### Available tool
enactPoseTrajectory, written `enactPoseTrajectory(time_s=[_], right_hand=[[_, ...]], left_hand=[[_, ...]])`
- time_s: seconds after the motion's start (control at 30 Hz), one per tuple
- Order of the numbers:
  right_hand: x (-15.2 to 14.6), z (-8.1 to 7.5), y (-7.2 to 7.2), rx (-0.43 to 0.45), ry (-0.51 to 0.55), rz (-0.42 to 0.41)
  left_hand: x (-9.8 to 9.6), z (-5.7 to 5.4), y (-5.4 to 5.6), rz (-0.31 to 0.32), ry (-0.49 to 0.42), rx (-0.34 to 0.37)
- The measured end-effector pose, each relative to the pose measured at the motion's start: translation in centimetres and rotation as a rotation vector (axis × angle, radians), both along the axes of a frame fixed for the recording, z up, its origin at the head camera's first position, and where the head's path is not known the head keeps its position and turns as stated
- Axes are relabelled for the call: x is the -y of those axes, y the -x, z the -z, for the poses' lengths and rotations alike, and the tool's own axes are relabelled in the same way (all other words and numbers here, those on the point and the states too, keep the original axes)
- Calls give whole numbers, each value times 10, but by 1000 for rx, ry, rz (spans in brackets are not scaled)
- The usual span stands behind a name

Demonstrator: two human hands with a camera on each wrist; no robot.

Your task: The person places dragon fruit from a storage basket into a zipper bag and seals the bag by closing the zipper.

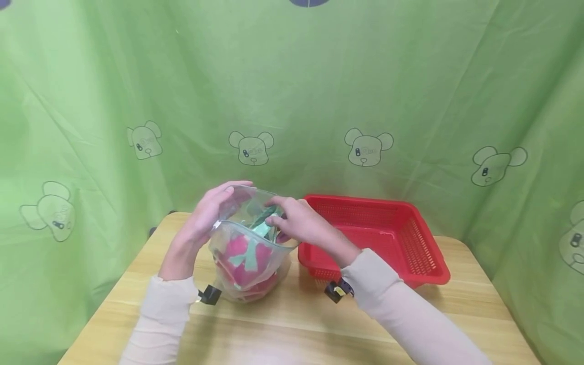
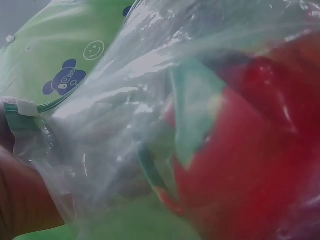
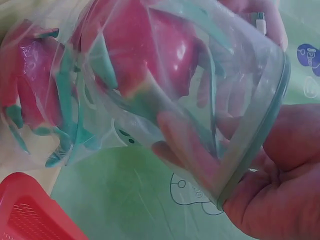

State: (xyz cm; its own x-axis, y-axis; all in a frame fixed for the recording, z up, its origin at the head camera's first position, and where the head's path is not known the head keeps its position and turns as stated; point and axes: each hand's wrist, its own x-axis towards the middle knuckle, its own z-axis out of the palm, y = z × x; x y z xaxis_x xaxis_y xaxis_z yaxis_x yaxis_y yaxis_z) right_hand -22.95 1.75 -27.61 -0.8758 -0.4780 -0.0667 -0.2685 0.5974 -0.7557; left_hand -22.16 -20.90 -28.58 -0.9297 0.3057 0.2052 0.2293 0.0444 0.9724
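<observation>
Below centre frame, a clear bag (image 1: pixel 280 251) of red-and-green fruit (image 1: pixel 242 271) stands on the bench (image 1: pixel 283 339). The left hand (image 1: pixel 210 213) grips its left edge, the right hand (image 1: pixel 298 220) pinches its right; I'd say it's being held open, and wants keeping steady next.

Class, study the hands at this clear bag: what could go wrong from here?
The clear bag might sag or tip if the left hand loses its rim. The dragon fruit's pointed green tips could snag the bag. The right hand, with fingers inside the bag, might tug it over.
</observation>
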Motion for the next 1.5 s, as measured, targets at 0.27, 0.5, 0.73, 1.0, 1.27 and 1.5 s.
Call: enactPoseTrajectory(time_s=[0.27,0.5,0.73,1.0,1.27,1.5], right_hand=[[-7,-2,-9,-289,-101,23],[-24,3,-4,-642,-188,162],[-34,0,9,-397,-1,128],[-35,-16,18,-398,151,181],[-38,-14,22,-329,246,183],[-43,-9,24,-279,359,163]], left_hand=[[4,1,0,-12,-11,15],[5,1,1,-13,-21,7],[9,3,1,6,-21,-13],[10,2,0,31,-9,-26],[20,5,-5,32,18,-7],[35,12,-16,121,16,-38]])
